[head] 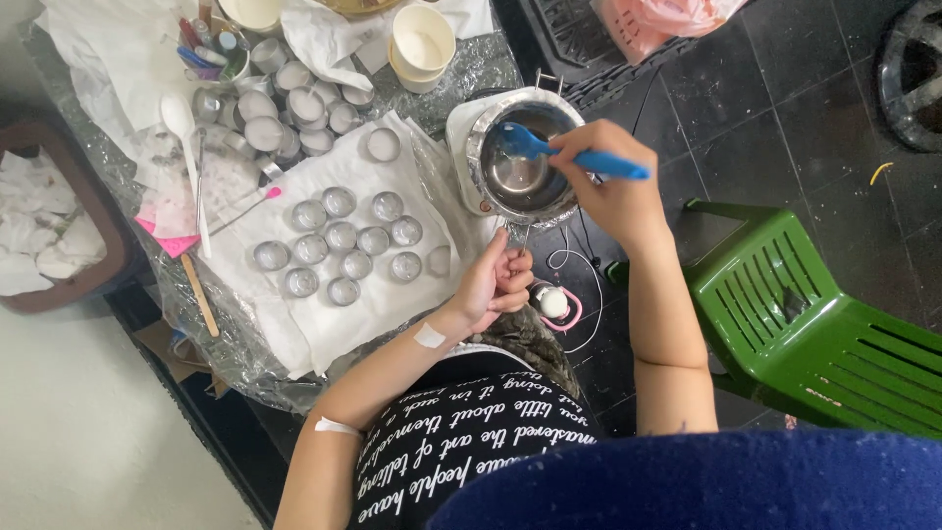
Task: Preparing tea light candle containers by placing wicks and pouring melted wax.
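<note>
Fingers of right hand (613, 191) clenched around blue spatula (574, 157), handle passing under the knuckles, blade end dipped inside metal pot (520, 177). Pot sitting on white warmer (463, 147) at table edge, directly between both hands. Fingers of left hand (496, 285) curled around pot's thin handle (517, 238), just below the rim. Beside left hand, small empty metal cups (343, 240) laid in rows on white paper (294, 314).

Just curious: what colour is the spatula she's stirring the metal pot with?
Bright blue spatula, held in the right hand; clearest in the head view.
</note>
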